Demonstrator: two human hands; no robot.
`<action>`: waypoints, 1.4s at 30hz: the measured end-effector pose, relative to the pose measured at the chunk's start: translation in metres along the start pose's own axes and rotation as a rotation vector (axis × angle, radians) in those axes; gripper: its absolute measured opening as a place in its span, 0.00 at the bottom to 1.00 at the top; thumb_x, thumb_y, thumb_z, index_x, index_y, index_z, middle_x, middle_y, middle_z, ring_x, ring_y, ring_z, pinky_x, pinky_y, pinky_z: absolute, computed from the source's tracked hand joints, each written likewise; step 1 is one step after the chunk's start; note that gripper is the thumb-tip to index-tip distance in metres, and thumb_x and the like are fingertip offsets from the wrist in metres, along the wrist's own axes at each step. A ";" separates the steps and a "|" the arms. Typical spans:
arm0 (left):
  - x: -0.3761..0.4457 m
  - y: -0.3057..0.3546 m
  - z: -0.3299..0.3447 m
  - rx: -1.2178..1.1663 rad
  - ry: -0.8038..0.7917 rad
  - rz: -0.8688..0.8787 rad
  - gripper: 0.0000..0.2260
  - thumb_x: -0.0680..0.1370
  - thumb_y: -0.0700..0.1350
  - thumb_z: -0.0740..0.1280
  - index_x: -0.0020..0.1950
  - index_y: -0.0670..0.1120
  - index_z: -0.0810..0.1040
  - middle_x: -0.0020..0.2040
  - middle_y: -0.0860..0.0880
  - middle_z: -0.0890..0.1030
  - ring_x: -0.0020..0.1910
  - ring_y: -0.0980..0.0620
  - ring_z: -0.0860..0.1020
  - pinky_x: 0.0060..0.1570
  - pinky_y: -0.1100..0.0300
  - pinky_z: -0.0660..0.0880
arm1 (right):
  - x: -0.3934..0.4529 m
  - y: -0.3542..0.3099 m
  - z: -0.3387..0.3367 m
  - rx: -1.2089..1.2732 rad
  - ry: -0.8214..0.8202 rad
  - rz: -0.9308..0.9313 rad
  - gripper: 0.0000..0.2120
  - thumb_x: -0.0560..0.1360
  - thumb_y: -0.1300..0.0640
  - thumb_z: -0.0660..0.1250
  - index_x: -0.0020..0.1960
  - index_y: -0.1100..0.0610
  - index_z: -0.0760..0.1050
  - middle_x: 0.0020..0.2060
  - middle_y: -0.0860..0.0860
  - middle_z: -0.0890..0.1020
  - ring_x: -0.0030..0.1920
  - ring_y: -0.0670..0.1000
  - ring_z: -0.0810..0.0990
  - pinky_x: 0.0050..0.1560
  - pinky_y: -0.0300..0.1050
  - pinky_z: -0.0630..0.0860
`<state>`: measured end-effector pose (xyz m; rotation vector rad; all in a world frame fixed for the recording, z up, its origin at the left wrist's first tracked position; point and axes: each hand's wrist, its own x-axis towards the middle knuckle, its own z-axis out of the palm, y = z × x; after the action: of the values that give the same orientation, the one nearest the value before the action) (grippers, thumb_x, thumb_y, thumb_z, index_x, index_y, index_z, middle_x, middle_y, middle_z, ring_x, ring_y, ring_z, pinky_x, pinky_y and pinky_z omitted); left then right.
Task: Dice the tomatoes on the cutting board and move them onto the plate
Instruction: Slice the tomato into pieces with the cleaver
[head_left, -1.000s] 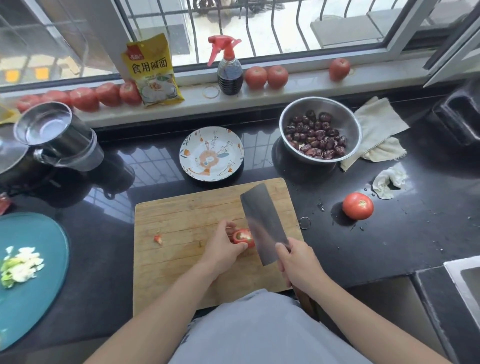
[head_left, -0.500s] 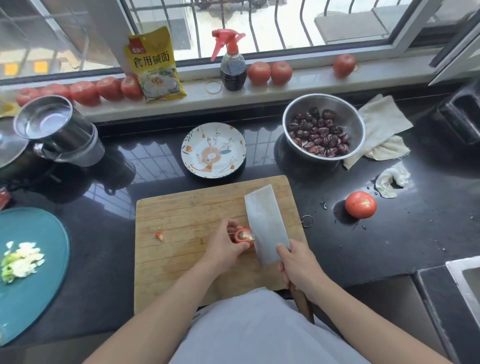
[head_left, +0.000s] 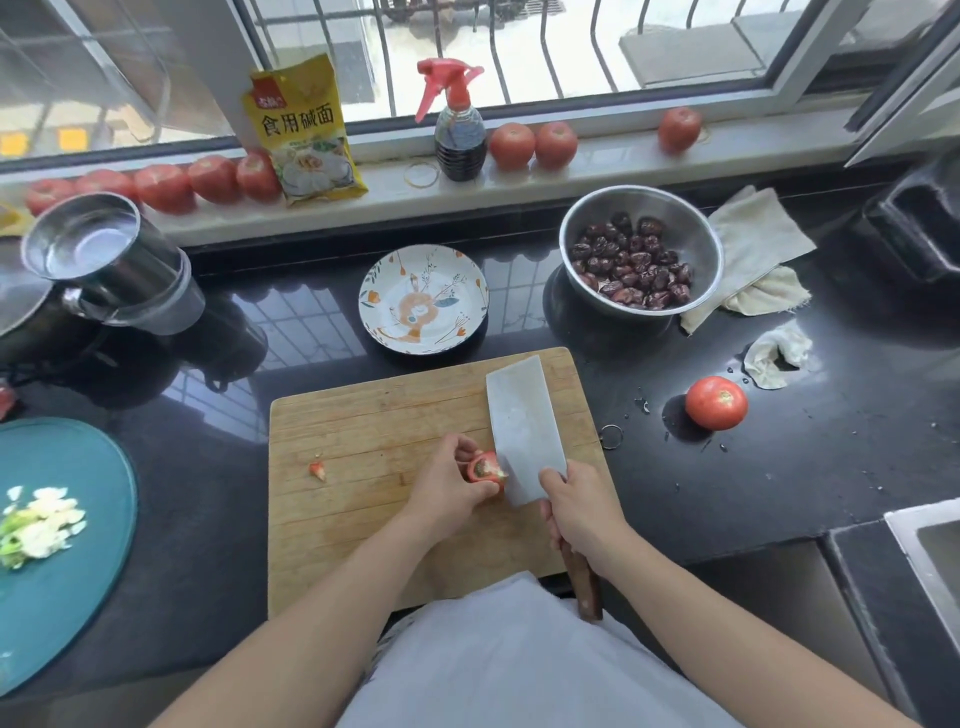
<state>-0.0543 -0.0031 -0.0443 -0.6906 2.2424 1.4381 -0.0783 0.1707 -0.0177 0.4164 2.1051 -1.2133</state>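
Note:
A wooden cutting board (head_left: 363, 426) lies in front of me on the black counter. My left hand (head_left: 447, 483) grips a cut tomato piece (head_left: 485, 467) on the board. My right hand (head_left: 579, 512) holds the wooden handle of a cleaver (head_left: 524, 431), whose broad blade stands right against the tomato's cut face. A small tomato scrap (head_left: 317, 470) lies on the board's left part. Behind the board sits a patterned plate (head_left: 423, 299) with nothing on it. One whole tomato (head_left: 716, 402) rests on the counter to the right.
A steel bowl of dark dates (head_left: 641, 249) and cloths (head_left: 753, 249) stand at the back right. Several tomatoes (head_left: 511, 145), a spray bottle (head_left: 460, 132) and a yellow bag (head_left: 301, 135) line the sill. A teal board (head_left: 67, 571) with chopped bits and a steel pot (head_left: 98, 254) are on the left.
The cleaver blade has tilted more upright and closed in against the tomato piece. My left hand stays on the tomato.

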 end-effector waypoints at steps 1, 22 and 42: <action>0.000 0.000 0.000 0.003 0.004 -0.001 0.20 0.74 0.41 0.79 0.60 0.52 0.74 0.57 0.53 0.80 0.55 0.54 0.81 0.45 0.67 0.74 | 0.003 -0.002 0.001 -0.004 0.004 -0.003 0.11 0.77 0.57 0.56 0.45 0.64 0.72 0.26 0.53 0.76 0.23 0.53 0.71 0.23 0.41 0.67; -0.006 0.002 0.028 -0.101 0.182 -0.013 0.22 0.73 0.44 0.78 0.57 0.52 0.68 0.52 0.50 0.81 0.50 0.50 0.82 0.53 0.49 0.81 | -0.045 0.026 0.005 -1.093 0.254 -0.627 0.21 0.56 0.62 0.79 0.33 0.51 0.66 0.23 0.47 0.68 0.18 0.53 0.67 0.25 0.42 0.52; -0.009 0.005 0.030 -0.054 0.209 -0.011 0.21 0.74 0.46 0.76 0.56 0.56 0.65 0.52 0.52 0.80 0.50 0.49 0.81 0.49 0.53 0.76 | -0.044 0.024 0.013 -1.097 0.204 -0.517 0.21 0.54 0.63 0.81 0.33 0.53 0.69 0.23 0.48 0.72 0.18 0.53 0.72 0.22 0.42 0.50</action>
<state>-0.0481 0.0278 -0.0473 -0.9064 2.3570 1.4871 -0.0276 0.1741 -0.0075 -0.5454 2.7588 -0.0849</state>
